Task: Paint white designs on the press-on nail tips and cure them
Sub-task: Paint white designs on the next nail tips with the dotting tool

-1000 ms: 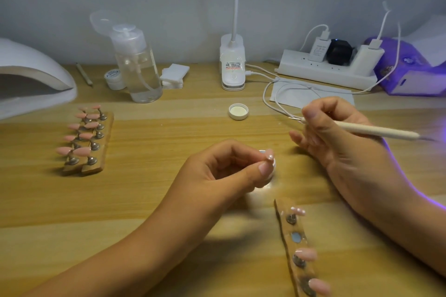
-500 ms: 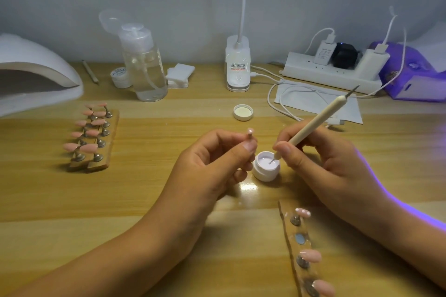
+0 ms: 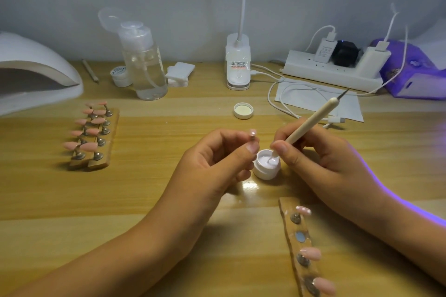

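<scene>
Far left: curing lamp (image 3: 36,75), mouth open toward the desk (image 3: 72,200), likely kept within reach for the cure step. Next, wooden rack (image 3: 106,152) of plain pink nail tips (image 3: 89,146), set well aside, probably the queue. Centre: left hand (image 3: 217,164) pinches the stand of the held nail tip (image 3: 252,133) between thumb and forefinger, lifting it upright just beside the gel pot (image 3: 266,164) so paint travels a short way. It may carry white dots; too small to confirm. Lid (image 3: 243,110) sits behind the pot, out of the way. Right hand (image 3: 321,161) grips the dotting pen (image 3: 311,123) like a pencil, lower end dipped in the gel, loading. Lower right: wooden strip (image 3: 287,222), with one bare mount (image 3: 300,236), likely the held tip's.
</scene>
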Demonstrator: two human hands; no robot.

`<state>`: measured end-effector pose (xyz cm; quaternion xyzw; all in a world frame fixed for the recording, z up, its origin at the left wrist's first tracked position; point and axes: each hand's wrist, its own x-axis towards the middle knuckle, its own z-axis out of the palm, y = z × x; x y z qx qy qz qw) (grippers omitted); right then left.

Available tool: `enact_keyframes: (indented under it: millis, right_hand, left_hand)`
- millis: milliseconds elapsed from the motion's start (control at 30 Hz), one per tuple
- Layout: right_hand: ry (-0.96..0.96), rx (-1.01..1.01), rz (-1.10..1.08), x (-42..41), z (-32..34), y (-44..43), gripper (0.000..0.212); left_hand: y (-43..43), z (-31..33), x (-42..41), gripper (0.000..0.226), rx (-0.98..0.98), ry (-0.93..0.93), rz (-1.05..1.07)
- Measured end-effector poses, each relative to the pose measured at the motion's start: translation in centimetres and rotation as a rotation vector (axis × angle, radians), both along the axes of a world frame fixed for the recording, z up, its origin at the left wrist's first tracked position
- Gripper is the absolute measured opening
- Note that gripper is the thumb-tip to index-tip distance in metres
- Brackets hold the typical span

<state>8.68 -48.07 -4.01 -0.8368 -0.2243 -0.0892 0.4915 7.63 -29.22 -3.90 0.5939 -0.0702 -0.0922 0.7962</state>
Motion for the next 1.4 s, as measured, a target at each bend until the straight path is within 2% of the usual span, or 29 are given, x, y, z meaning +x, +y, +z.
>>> enact_keyframes:
  millis: [133, 300, 367, 467, 600, 867, 1400]
  right_hand:
    - [0.032, 0.209, -0.053, 0.1, 0.4, -0.2, 0.009]
    - [0.096, 0.536, -0.096, 0.0, 0.8, -0.6, 0.020]
    - [0.149, 0.614, -0.057, 0.0, 0.9, -0.8, 0.028]
    - [0.239, 0.682, 0.050, -0.2, 1.0, -0.8, 0.018]
    - [0.310, 0.794, 0.130, -0.4, 1.2, -0.2, 0.019]
    - [0.359, 0.814, 0.188, -0.9, 1.7, 0.4, 0.021]
    - [0.380, 0.770, 0.139, -0.8, 1.5, 0.5, 0.020]
  left_hand:
    - [0.0, 0.0, 0.0, 0.012, 0.003, -0.016, -0.007]
    - [-0.2, 0.2, -0.4, 0.012, 0.029, -0.075, -0.081]
    - [-0.3, 0.3, -0.5, 0.011, 0.049, -0.101, -0.121]
    - [-0.3, 0.4, -0.7, 0.011, 0.086, -0.122, -0.163]
    - [-0.3, 0.4, -0.6, 0.011, 0.114, -0.139, -0.179]
    - [-0.3, 0.1, -0.6, 0.012, 0.151, -0.150, -0.199]
    - [-0.3, 0.2, -0.6, 0.012, 0.159, -0.152, -0.194]
